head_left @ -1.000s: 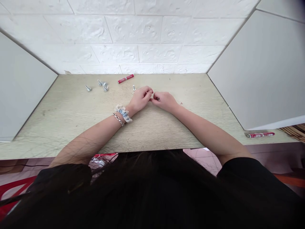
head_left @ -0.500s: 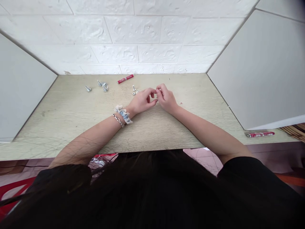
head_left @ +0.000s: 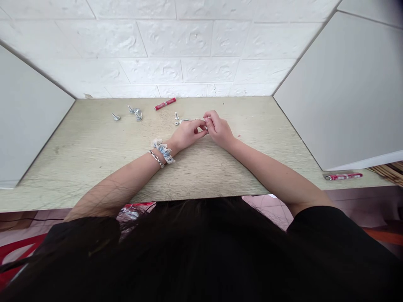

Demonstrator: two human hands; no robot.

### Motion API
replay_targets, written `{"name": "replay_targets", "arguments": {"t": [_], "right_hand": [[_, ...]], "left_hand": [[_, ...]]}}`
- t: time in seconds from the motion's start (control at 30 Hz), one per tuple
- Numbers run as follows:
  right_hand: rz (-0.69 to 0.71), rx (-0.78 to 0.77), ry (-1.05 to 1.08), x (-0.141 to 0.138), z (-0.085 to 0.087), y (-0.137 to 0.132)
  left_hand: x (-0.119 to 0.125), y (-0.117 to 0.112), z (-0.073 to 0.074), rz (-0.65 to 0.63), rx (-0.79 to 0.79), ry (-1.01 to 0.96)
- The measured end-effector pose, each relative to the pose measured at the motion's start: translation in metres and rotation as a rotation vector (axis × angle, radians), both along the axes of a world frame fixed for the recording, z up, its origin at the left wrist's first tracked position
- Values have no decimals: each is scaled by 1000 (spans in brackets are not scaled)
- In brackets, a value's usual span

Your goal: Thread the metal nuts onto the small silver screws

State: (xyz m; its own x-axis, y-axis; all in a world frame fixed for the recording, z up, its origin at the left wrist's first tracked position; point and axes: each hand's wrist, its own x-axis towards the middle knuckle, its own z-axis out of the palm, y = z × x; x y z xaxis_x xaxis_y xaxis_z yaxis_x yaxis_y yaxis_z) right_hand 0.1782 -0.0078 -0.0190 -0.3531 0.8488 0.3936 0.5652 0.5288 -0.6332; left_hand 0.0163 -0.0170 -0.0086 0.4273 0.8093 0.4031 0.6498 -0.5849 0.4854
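Left panel (head_left: 31,126): a grey board stands on edge and walls in the table (head_left: 94,167) on this side. The frame cuts off its outer part.
Lone screw (head_left: 115,117): lies on its side near the back wall, well apart from the hands, apparently set aside.
Bolt pair (head_left: 137,113): two short bolts lie touching or nearly so. I cannot tell which.
Red cylinder (head_left: 165,103): lies slanted close to the wall, and its print is too small to read.
Loose screw and nut (head_left: 177,119): sit just beside the left knuckles, probably kept within easy reach. A thin glint runs from them toward the fingers, and whether it is a separate part is unclear.
Left hand (head_left: 186,135): the wrist, with a scrunchie (head_left: 163,150) and a chain bracelet (head_left: 156,158) on it, rests on the table, likely to steady fine work. Thumb and forefinger are pinched together on the small metal piece.
Small metal piece (head_left: 205,127): sits between the fingertips of both hands, just above the table's middle. It is mostly hidden, so its shape is unreadable.
Right hand (head_left: 219,131): the fingers are bunched and curled down, gripping the same piece from the other side, with the forearm resting on the table.
Right panel (head_left: 346,96): a matching grey board closes this side.
Second red cylinder (head_left: 343,176): lies at the right panel's foot, well apart from the hands.
Dark hair (head_left: 201,251): fills the bottom and hides part of the table's near edge.
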Motion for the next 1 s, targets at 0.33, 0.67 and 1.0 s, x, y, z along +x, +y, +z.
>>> {"name": "replay_targets", "arguments": {"t": [0.33,0.67,1.0], "right_hand": [[54,46,85,0,-3,3],[15,98,2,1,-2,4],[16,68,-15,3,2,5]], "left_hand": [[0,-1,3,52,-152,-161],[-3,11,-9,146,-218,-421],[-4,12,-10,145,-224,-436]]}}
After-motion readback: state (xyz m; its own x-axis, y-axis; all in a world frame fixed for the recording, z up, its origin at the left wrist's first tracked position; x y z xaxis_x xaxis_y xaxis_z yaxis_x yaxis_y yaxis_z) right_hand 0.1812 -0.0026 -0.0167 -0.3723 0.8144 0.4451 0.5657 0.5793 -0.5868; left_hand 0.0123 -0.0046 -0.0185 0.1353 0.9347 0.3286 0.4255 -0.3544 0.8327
